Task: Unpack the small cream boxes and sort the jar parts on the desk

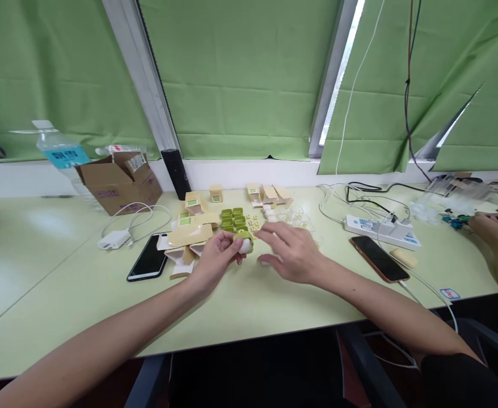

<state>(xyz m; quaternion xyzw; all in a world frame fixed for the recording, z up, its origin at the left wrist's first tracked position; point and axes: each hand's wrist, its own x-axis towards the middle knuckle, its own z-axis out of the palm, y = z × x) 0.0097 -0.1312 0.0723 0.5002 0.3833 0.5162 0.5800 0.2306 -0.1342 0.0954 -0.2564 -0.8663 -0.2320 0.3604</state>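
Between the thumb and fingers of my left hand (219, 258) is a small green case with a white part inside (245, 245). Just to its right, apart from it, my right hand (291, 252) hovers with fingers spread and nothing visible in them. Beyond the hands, green square cups (232, 216) stand in rows. Tiny yellowish pieces (255, 223) lie beside them. Farther right are small white pieces (269, 213) and clear plastic parts (295, 216), partly hidden by my right hand. Flattened and folded card boxes (189, 233) are heaped left of my left hand.
A black phone (149, 258) and white charger (115, 239) lie at left, with a cardboard box (121, 184) and bottle (64, 153) behind. A power strip (380, 231) and second phone (379, 258) are at right. Another person's hand (493, 229) touches small blue-green parts (456, 221).
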